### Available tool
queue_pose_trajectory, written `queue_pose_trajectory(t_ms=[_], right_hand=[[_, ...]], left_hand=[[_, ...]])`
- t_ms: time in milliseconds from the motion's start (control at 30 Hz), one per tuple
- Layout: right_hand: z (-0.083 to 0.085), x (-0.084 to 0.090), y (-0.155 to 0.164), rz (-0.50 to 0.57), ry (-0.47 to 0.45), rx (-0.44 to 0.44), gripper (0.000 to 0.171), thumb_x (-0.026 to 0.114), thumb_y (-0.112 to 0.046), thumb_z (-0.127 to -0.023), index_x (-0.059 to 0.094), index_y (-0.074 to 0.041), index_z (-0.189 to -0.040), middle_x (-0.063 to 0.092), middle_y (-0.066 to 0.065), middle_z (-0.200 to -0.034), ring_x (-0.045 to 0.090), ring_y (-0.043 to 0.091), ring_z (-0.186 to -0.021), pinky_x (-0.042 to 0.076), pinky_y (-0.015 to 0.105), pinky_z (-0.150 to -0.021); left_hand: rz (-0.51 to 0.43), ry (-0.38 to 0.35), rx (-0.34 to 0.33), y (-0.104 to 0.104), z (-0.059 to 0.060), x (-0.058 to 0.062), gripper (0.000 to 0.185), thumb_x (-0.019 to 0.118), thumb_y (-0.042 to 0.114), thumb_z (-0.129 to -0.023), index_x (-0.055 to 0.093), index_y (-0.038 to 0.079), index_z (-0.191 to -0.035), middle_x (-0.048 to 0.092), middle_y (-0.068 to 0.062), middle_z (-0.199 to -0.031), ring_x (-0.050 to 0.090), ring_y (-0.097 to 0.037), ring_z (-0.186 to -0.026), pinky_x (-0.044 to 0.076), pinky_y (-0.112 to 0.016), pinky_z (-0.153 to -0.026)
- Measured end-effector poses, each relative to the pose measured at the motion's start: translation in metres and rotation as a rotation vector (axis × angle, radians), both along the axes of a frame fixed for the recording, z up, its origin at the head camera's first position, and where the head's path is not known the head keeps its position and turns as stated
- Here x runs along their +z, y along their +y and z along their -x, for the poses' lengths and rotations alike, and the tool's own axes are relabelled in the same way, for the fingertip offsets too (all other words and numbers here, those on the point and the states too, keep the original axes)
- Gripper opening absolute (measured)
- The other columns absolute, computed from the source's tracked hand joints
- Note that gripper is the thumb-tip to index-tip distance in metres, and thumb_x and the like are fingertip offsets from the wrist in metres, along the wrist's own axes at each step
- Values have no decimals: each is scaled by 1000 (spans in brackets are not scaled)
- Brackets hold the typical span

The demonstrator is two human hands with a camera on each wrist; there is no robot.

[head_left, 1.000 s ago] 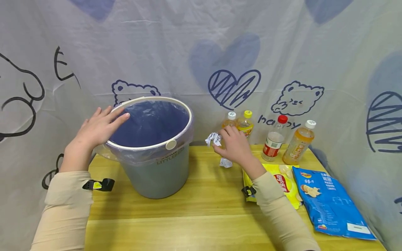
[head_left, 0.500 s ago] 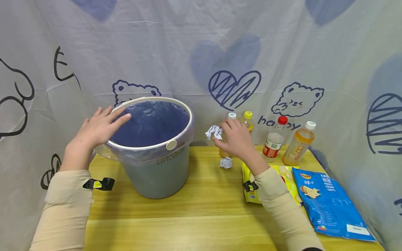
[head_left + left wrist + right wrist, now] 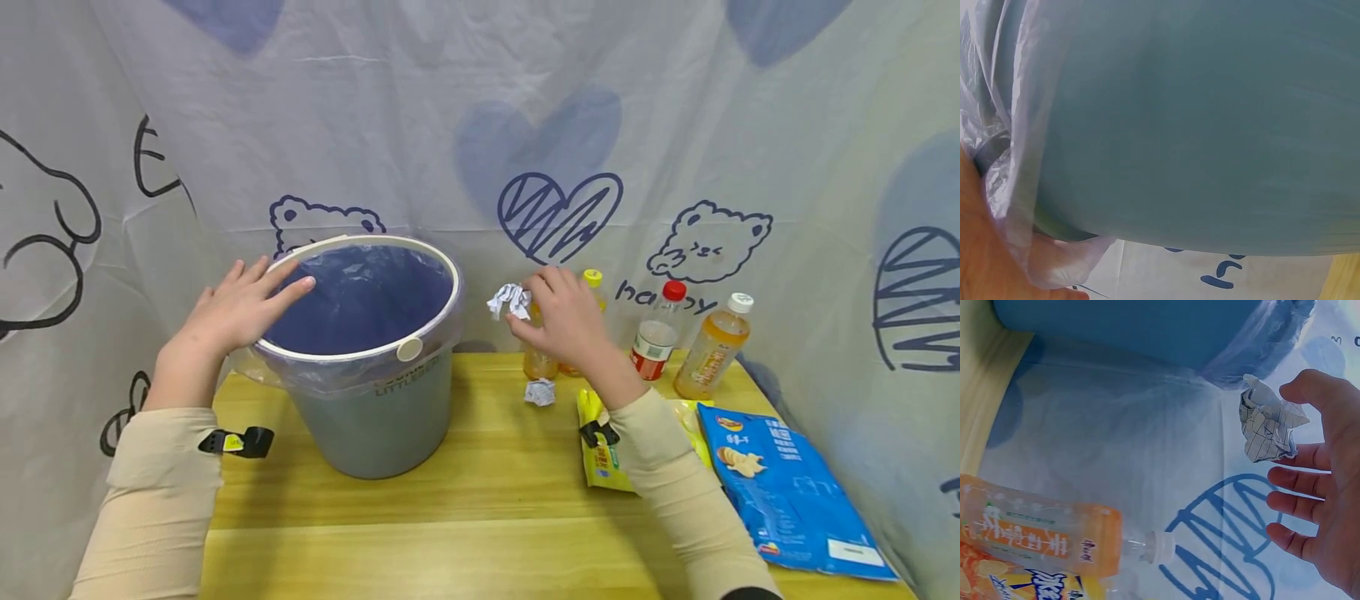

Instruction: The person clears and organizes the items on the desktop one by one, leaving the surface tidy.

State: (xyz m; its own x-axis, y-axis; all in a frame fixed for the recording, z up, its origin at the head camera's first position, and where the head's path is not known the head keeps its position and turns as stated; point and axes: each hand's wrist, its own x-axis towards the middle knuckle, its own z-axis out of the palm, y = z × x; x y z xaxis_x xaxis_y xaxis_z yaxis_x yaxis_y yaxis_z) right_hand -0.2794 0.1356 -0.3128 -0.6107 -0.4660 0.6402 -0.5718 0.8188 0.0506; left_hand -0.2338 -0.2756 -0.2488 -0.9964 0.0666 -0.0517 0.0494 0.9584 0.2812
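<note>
At the left, a grey trash bin [image 3: 367, 425] with a white rim and clear plastic liner [image 3: 1029, 187] stands on the wooden table. My left hand [image 3: 232, 312] rests at the bin's left rim with its fingers spread and mostly straight. Between the thumb and index finger of my right hand [image 3: 570, 329] I pinch a crumpled paper ball [image 3: 507, 301], raised to the right of the bin; its printed lines show in the right wrist view. A second crumpled paper ball [image 3: 540, 392] lies on the table below that hand.
Behind my right hand stand an orange drink bottle [image 3: 1041, 531] and a yellow-capped bottle [image 3: 592, 278]. Farther right are a red-capped bottle [image 3: 654, 337] and a white-capped bottle [image 3: 712, 350]. A yellow chip bag [image 3: 609, 467], partly under my forearm, and a blue snack bag [image 3: 795, 492] lie in front.
My right hand has risen slightly with the paper ball, uncovering more of the bottles' lower parts and covering the white cap behind it. The left hand stays at the bin's rim.
</note>
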Motion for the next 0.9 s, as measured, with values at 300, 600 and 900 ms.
queue_pose_trajectory(t_ms=[300, 600, 900], right_hand=[[-3, 20, -5, 25, 48, 44, 48, 66, -45, -84, 63, -4, -108, 59, 13, -107, 56, 31, -100, 51, 45, -82], [-5, 32, -15, 22, 91, 59, 48, 65, -48, -85, 64, -5, -106, 60, 12, -108, 56, 30, -99, 50, 43, -76], [-5, 46, -31, 25, 111, 80, 47, 64, -48, -86, 64, -6, -108, 61, 10, -110, 58, 30, -102, 51, 43, -80]], left_hand=[[2, -1, 3, 1, 0, 1, 88, 15, 79, -90, 3, 24, -158, -8, -23, -162, -14, -52, -146, -8, -78, -107], [16, 5, 5, -1, 1, -2, 89, 15, 79, -90, 3, 25, -158, -6, -23, -163, -14, -52, -146, -10, -78, -106], [15, 6, 8, -1, 1, -2, 89, 15, 80, -89, 4, 24, -158, -6, -22, -163, -14, -51, -146, -11, -78, -106]])
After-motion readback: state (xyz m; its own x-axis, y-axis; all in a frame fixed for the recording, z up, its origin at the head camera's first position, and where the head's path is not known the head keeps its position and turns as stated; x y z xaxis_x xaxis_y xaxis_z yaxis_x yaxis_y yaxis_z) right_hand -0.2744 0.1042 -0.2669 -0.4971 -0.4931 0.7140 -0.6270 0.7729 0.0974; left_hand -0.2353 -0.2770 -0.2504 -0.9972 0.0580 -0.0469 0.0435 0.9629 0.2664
